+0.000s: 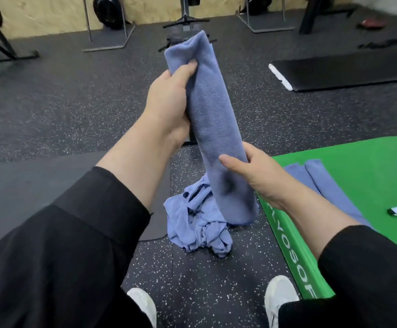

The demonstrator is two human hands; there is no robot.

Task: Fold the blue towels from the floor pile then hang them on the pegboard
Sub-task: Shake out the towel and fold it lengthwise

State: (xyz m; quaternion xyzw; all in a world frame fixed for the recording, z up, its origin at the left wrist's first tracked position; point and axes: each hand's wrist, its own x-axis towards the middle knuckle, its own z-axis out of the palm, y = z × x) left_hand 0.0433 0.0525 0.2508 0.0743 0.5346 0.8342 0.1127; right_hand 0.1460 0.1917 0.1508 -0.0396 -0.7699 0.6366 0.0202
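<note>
Head view: both hands grip folded towel above floor pile, beside green mat.

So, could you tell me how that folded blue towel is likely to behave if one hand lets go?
The folded towel probably flops over: it is soft cloth, spanned between the left hand and right hand. Its fleecy surface should grip well, and it looks light.

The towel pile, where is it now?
The pile lies on the floor at centre of the head view, left of the green mat, below the folded towel in both hands.
</note>
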